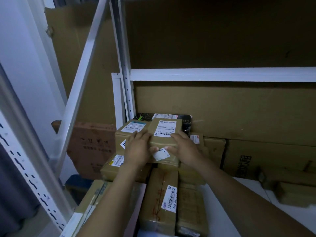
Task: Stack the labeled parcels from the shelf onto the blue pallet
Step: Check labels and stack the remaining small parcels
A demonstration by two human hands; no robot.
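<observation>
1. Top parcel [164, 132]: sits on the pile at the left end of the shelf [222, 75], close by the left upright and straight ahead of both hands.
2. Left hand [138, 148] grips its left edge and right hand [185, 147] its right. Fingers curl over the top face, thumbs press the near face. Both hands about equally near.
3. Long axis seems to run away from the person, toward the shelf's back, with the short near face toward the hands. Judgement: the pull wants to go straight back and up.
4. Material: plain brown cardboard, box-shaped. Glossy tape low on the near face, white barcode label on top, small white sticker on the near face.
5. Neighbours: labelled box [130, 134] just beside it on the left, black box [185, 121] behind.
6. Blue shape [77, 183] low on the left. Cannot tell whether it is the pallet.
</observation>
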